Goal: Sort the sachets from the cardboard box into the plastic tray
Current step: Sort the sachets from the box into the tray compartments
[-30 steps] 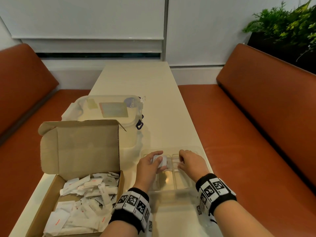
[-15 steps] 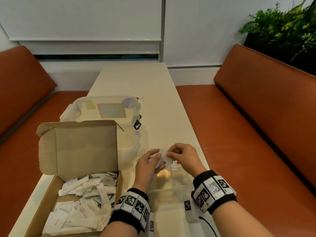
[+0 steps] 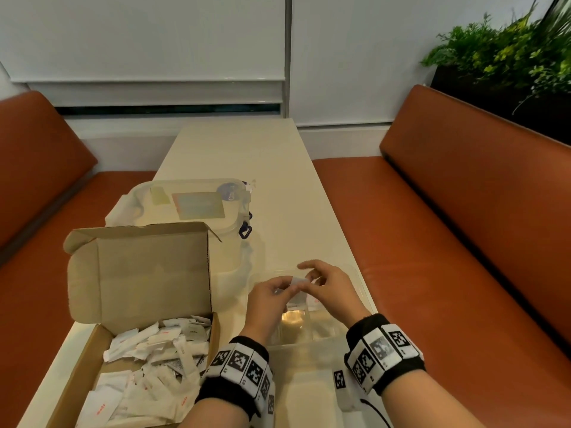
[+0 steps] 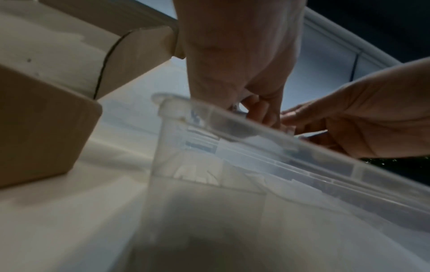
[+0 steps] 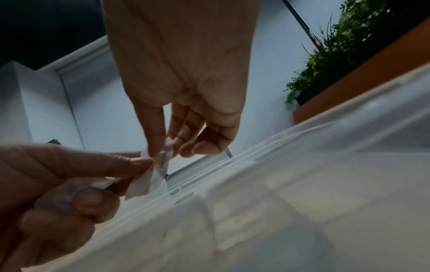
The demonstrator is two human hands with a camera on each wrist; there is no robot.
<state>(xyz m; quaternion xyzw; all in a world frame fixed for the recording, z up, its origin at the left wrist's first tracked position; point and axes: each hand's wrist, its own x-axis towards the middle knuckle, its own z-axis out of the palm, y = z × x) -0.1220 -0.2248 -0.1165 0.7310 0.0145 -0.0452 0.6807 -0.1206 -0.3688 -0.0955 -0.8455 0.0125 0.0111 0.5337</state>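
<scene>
Above the tray (image 3: 361, 282), white sachets (image 5: 149, 184) are pinched between fingertips of both left hand (image 3: 267, 299) and right hand (image 3: 332, 288), with more sachets left in the box (image 3: 139, 273) alongside.

Cream table (image 3: 247, 156) between orange benches (image 3: 463, 211) — white wall, plants (image 3: 506, 54).

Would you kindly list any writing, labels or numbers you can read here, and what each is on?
No text can be read in full.
Sachets in the cardboard box: red and dark print, too small.
Lidded plastic container: round sticker and labels, blurred.
Wristbands: square black-and-white marker codes, tiny characters illegible.
Plastic tray: blue label print, blurred.
</scene>
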